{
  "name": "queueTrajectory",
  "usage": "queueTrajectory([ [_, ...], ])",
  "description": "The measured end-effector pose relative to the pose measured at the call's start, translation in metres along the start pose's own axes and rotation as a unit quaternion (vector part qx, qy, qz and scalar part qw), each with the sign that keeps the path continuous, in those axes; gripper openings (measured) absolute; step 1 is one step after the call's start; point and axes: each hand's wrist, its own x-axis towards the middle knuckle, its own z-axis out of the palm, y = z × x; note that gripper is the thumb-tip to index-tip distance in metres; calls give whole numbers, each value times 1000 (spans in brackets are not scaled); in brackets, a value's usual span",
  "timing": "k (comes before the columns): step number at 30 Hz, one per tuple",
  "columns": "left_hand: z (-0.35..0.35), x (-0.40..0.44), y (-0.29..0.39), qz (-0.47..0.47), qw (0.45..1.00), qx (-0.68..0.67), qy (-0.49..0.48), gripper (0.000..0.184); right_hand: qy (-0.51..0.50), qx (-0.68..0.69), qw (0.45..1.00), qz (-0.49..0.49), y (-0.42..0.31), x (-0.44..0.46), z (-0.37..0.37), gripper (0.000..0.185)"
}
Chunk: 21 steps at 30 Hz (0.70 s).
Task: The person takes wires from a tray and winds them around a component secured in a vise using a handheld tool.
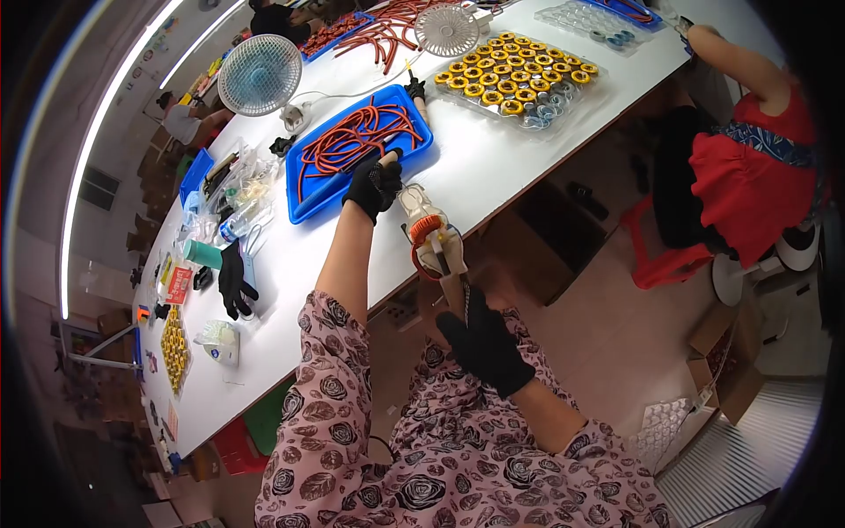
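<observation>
My left hand (374, 185), in a black glove with bare fingertips, is closed at the near edge of a blue tray (295, 213). What it grips, if anything, is hidden. Reddish-brown cable lengths (352, 141) lie tangled in that tray. In front of the table edge is an orange wire-wound ring (426, 228), set against a pale, partly see-through piece (447, 246). My right hand (486, 341), also black-gloved, is closed just below the ring. A narrow dark part stands between its fingers and the ring, too small to name.
Several yellow rings (519, 75) stand in a clear plastic tray. Two small fans (260, 75) are on the table. A loose black glove (234, 282) and a teal cylinder (202, 254) lie at left. A person in red (748, 176) sits at right near a red stool (651, 255).
</observation>
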Motion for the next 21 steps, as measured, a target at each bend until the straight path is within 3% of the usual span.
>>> queueTrajectory([
  [4,0,-1,-6,5,1000,-15,11,14,39,-8,999,-30,24,-23,18,45],
  [6,10,-2,-6,31,996,27,82,14,8,-142,978,-153,36,-24,20,46],
  [9,21,-12,-5,47,994,83,53,22,82,-30,988,-125,34,-28,26,35],
  [11,34,-20,-4,56,991,114,38,26,73,-23,985,-154,34,-36,21,35],
  [13,75,-41,-8,135,954,202,174,23,61,-17,982,-181,43,-47,20,36],
  [14,84,-52,-8,134,954,204,175,23,76,-17,985,-155,52,-50,25,36],
  [16,104,-75,-7,172,946,266,72,26,93,-17,986,-138,56,-55,21,35],
  [18,124,-96,-14,164,927,328,73,29,3,45,997,-56,50,-68,9,37],
  [21,142,-127,-35,211,888,394,107,32,-31,36,999,18,51,-84,-5,38],
])
